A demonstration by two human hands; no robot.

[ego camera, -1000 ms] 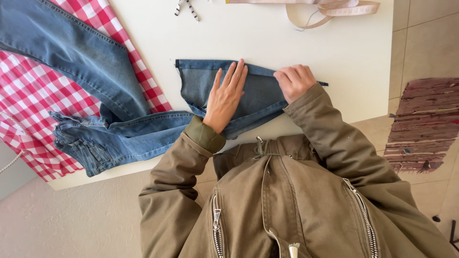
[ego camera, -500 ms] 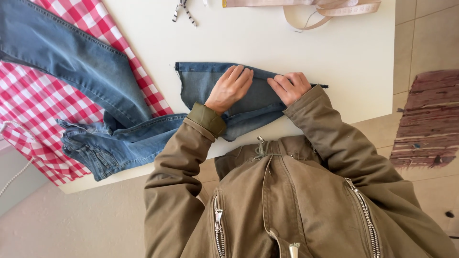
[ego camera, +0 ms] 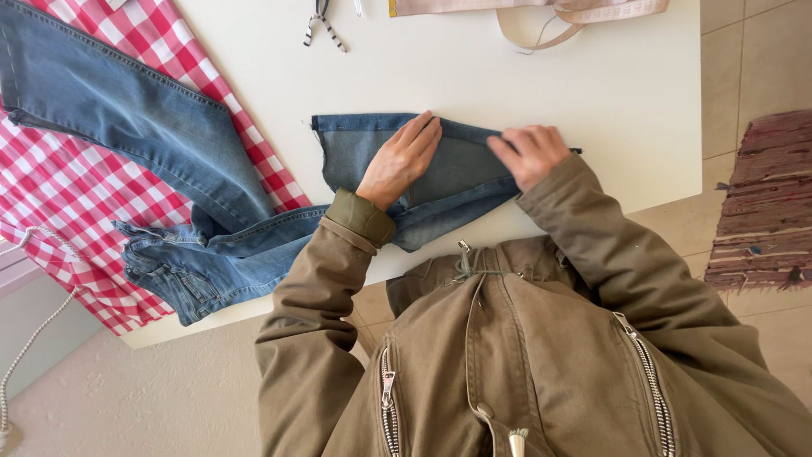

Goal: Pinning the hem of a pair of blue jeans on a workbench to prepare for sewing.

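At the near edge of the white desk [ego camera: 592, 93], the left hand [ego camera: 399, 161] lies flat, fingers straight, pressing a folded jeans leg [ego camera: 355, 152]. Just beside it, the right hand [ego camera: 529, 154] curls loosely, fingertips pinching the fold's upper edge. Farther left, the jeans run over a red checked cloth [ego camera: 68, 186]. Scissors [ego camera: 323, 21] lie at the far edge.

Jeans [ego camera: 169, 169]: upper leg cut off at top-left edge. Right hand [ego camera: 529, 154] hides the fold's end. Scissors [ego camera: 321, 21] & strap [ego camera: 550, 17] cropped at top. Rug [ego camera: 765, 203] runs off right.
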